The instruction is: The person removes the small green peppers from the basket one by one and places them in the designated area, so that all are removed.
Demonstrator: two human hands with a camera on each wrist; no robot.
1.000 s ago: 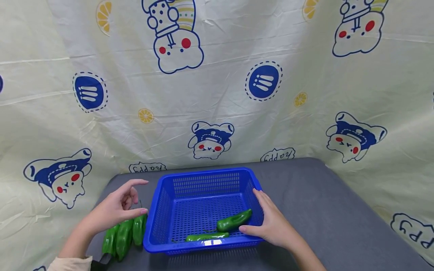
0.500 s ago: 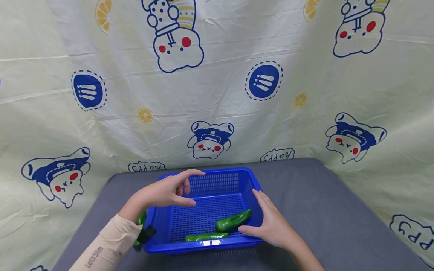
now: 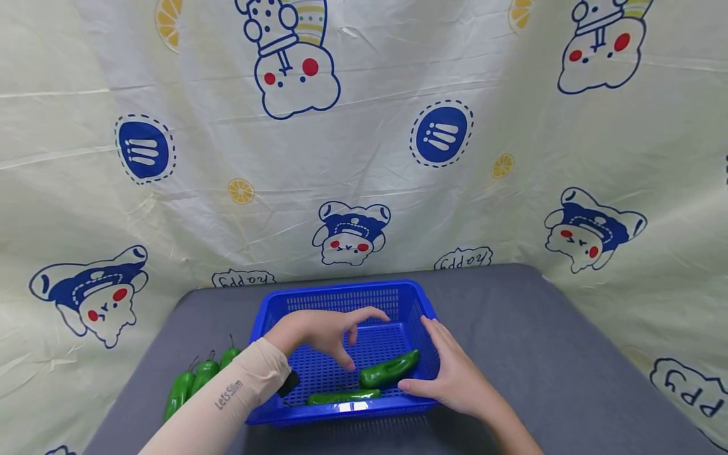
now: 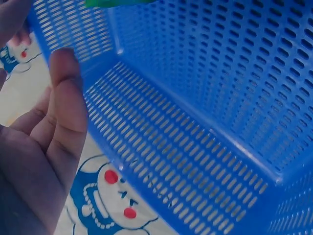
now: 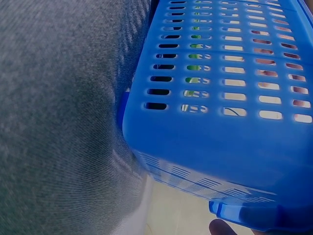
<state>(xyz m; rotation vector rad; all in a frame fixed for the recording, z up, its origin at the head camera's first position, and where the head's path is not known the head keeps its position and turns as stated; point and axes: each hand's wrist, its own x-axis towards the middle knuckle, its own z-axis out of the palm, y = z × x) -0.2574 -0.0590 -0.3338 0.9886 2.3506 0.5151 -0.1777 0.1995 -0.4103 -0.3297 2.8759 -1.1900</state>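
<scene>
Grips blue basket on right side with right hand. Holds left hand over basket, thumb and fingers parted, empty. Shows two green peppers inside near front wall; three more peppers on grey table, left of basket.

Looks like a makeshift booth, screened at the back and sides by a pale, creased curtain with cartoon and orange-slice prints, and fitted with a grey worktop. Cannot tell home from lab.
</scene>
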